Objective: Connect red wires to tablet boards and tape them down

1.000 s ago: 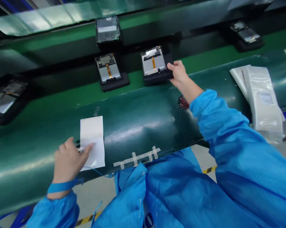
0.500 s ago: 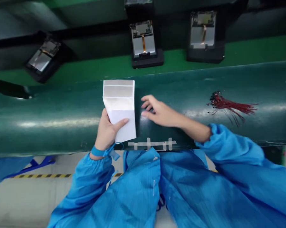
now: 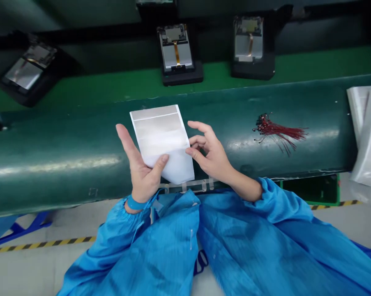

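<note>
My left hand (image 3: 144,172) holds a white sheet (image 3: 162,135) with pale silver-grey bands across its upper part, possibly a sheet of adhesive pads. The thumb lies on top of the sheet, the forefinger is stretched out past its left edge, and the other fingers are hidden underneath. At the sheet's right edge is my right hand (image 3: 211,154), its fingers bent and apart. Its thumb tip overlaps that edge, but I cannot tell whether it grips it. A blue band circles my left wrist.
Red wires with dark ends (image 3: 279,129) lie in a bunch on the green bench mat (image 3: 65,144). Opened devices in black holders (image 3: 177,51) stand along the back. Plastic-wrapped white sheets (image 3: 370,135) are at the right edge, above a green bin (image 3: 323,191). Tape strips mark the front edge.
The white sheet is turned flatter and slightly tilted. My left forefinger has stretched out, and my right hand has come up to the sheet's right edge. The view has shifted right.
</note>
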{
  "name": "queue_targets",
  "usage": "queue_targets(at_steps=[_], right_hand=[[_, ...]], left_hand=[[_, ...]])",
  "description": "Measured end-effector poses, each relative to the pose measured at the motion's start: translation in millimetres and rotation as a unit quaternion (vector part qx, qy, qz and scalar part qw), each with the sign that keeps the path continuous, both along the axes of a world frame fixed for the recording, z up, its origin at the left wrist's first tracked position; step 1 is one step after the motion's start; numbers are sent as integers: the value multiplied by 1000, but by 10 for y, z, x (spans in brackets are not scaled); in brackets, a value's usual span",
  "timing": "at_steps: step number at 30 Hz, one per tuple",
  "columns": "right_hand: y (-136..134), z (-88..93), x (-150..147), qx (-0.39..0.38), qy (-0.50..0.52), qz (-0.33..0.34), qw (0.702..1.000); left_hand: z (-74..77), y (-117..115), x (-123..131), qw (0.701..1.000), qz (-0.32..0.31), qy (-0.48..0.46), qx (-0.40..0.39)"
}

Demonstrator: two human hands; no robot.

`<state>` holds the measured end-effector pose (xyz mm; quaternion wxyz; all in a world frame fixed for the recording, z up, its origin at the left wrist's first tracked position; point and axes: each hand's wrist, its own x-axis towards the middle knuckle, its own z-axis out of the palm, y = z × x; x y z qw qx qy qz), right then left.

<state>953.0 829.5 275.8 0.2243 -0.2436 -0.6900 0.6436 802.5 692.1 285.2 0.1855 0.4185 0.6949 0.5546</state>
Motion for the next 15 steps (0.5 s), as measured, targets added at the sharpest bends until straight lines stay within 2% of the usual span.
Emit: queue_targets(at_steps=[5,10,15], right_hand=[[73,-1,-9,3,18,15,1000],[62,-40,-11,16,35,24,999],[55,-28,-45,-6,33,29,999]], left_hand=[[-73,-128,-77,998,-47,-2,-30],[-81,-158,-142,999,-1,-42,-18],[-2,-146,-154,994,-1,-85,-62]])
